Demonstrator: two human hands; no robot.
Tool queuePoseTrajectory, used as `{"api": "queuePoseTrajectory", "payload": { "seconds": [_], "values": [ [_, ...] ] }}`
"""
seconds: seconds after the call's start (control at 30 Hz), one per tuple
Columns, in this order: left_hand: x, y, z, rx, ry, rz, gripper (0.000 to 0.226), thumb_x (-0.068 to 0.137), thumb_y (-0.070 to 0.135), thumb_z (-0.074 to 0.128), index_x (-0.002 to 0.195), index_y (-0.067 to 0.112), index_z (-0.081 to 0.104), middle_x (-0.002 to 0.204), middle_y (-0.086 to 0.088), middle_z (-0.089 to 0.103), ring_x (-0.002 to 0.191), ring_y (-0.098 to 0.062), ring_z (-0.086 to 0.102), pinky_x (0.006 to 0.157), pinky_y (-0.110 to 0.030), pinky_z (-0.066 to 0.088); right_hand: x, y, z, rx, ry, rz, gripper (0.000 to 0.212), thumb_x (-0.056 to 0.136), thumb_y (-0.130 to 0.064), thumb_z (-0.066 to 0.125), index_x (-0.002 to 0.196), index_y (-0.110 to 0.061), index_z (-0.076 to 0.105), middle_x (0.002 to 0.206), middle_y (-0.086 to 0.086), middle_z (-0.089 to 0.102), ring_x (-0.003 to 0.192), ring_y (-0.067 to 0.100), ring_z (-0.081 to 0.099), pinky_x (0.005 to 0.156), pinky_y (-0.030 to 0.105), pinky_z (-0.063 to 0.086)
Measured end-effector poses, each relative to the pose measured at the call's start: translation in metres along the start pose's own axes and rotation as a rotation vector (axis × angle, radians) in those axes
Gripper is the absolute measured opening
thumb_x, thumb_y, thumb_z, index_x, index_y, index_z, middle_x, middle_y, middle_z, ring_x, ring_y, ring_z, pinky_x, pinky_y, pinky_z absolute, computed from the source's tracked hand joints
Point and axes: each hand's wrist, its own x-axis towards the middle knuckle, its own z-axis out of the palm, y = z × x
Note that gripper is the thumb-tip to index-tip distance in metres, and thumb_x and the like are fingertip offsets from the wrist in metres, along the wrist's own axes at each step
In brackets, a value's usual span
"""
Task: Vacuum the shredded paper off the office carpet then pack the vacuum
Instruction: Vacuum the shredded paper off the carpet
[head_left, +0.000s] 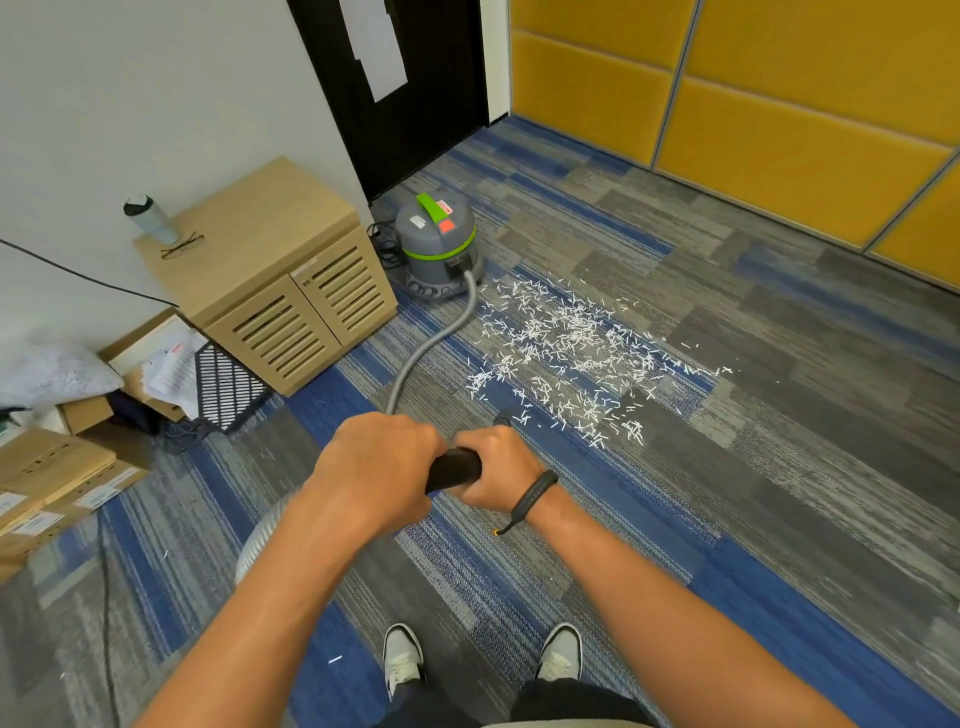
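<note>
Vacuum wand handle (453, 469) clamped by fingers of left hand (375, 467) and right hand (496, 470); shredded paper (566, 348) largely uncollected on carpet (753, 415), packing not started.

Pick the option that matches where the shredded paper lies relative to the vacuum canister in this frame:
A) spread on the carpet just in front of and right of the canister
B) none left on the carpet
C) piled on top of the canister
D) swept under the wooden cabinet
A: the shredded paper is scattered over the carpet starting beside the vacuum canister and spreading right and toward the camera.
</note>
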Motion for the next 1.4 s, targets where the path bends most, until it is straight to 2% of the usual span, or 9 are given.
{"api": "queuePoseTrajectory", "payload": {
  "seconds": [0.2, 0.3, 0.43, 0.53, 0.67, 0.77, 1.0, 1.23, 1.4],
  "values": [
    [-0.003, 0.007, 0.001, -0.057, -0.004, 0.049, 0.037, 0.085, 0.036, 0.069, 0.121, 0.041, 0.064, 0.08, 0.011, 0.062, 0.072, -0.014, 0.058, 0.066, -0.03, 0.052, -0.017, 0.004, -0.011, -0.046, 0.063, -0.01, 0.023, 0.075, -0.033, 0.072, 0.067, -0.026, 0.052, 0.059, -0.008, 0.058, 0.054, 0.012, 0.057, 0.05, 0.026, 0.046],
    [-0.001, 0.013, -0.001, -0.076, -0.006, 0.076, 0.034, 0.086, 0.038, 0.07, 0.12, 0.04, 0.064, 0.079, 0.012, 0.059, 0.073, -0.013, 0.057, 0.071, -0.031, 0.055, -0.024, 0.009, -0.017, -0.059, 0.068, -0.001, 0.029, 0.072, -0.03, 0.078, 0.069, -0.033, 0.049, 0.059, -0.01, 0.059, 0.054, 0.01, 0.057, 0.052, 0.021, 0.042],
    [0.005, 0.023, -0.003, -0.086, 0.011, 0.101, 0.035, 0.085, 0.038, 0.071, 0.119, 0.039, 0.064, 0.077, 0.011, 0.058, 0.072, -0.014, 0.055, 0.069, -0.03, 0.051, -0.033, 0.016, -0.028, -0.067, 0.063, 0.016, 0.024, 0.073, -0.031, 0.077, 0.068, -0.029, 0.054, 0.059, -0.01, 0.058, 0.053, 0.011, 0.057, 0.051, 0.024, 0.045],
    [0.01, 0.031, -0.006, -0.094, 0.022, 0.123, 0.035, 0.085, 0.037, 0.071, 0.119, 0.039, 0.064, 0.082, 0.011, 0.065, 0.074, -0.014, 0.058, 0.071, -0.031, 0.054, -0.042, 0.02, -0.038, -0.069, 0.098, 0.021, 0.021, 0.076, -0.034, 0.071, 0.066, -0.026, 0.053, 0.057, -0.011, 0.056, 0.051, 0.011, 0.055, 0.052, 0.019, 0.036],
    [0.016, 0.041, -0.013, -0.096, 0.012, 0.155, 0.031, 0.085, 0.035, 0.071, 0.115, 0.039, 0.064, 0.079, 0.011, 0.061, 0.072, -0.014, 0.057, 0.066, -0.029, 0.047, -0.052, 0.025, -0.051, -0.086, 0.141, 0.056, 0.027, 0.074, -0.033, 0.072, 0.064, -0.03, 0.047, 0.056, -0.017, 0.045, 0.049, 0.007, 0.047, 0.053, 0.019, 0.032],
    [0.022, 0.047, -0.016, -0.103, 0.012, 0.193, 0.033, 0.083, 0.033, 0.073, 0.114, 0.039, 0.065, 0.081, 0.01, 0.065, 0.075, -0.015, 0.063, 0.071, -0.033, 0.055, -0.06, 0.028, -0.059, -0.105, 0.167, 0.091, 0.03, 0.073, -0.035, 0.071, 0.064, -0.034, 0.042, 0.054, -0.019, 0.039, 0.048, 0.004, 0.039, 0.054, 0.018, 0.029],
    [0.029, 0.054, -0.02, -0.107, 0.005, 0.258, 0.035, 0.082, 0.035, 0.075, 0.115, 0.039, 0.065, 0.081, 0.011, 0.066, 0.077, -0.014, 0.065, 0.076, -0.034, 0.057, -0.073, 0.03, -0.066, -0.128, 0.215, 0.139, 0.022, 0.071, -0.037, 0.068, 0.061, -0.027, 0.051, 0.053, -0.02, 0.04, 0.047, 0.003, 0.039, 0.053, 0.018, 0.032],
    [0.019, 0.045, -0.021, -0.092, 0.009, 0.227, 0.037, 0.082, 0.038, 0.074, 0.117, 0.042, 0.065, 0.082, 0.012, 0.067, 0.078, -0.011, 0.064, 0.07, -0.029, 0.05, -0.07, 0.02, -0.06, -0.112, 0.236, 0.084, 0.025, 0.071, -0.035, 0.071, 0.061, -0.024, 0.051, 0.052, -0.011, 0.052, 0.045, 0.007, 0.046, 0.052, 0.017, 0.03],
    [0.012, 0.042, -0.024, -0.054, 0.02, 0.145, 0.032, 0.084, 0.038, 0.073, 0.114, 0.038, 0.064, 0.082, 0.01, 0.065, 0.076, -0.014, 0.059, 0.067, -0.029, 0.044, -0.054, 0.019, -0.049, -0.062, 0.18, 0.06, 0.025, 0.074, -0.039, 0.071, 0.063, -0.022, 0.055, 0.054, -0.008, 0.057, 0.05, 0.013, 0.057, 0.049, 0.023, 0.042]
  ]
}}
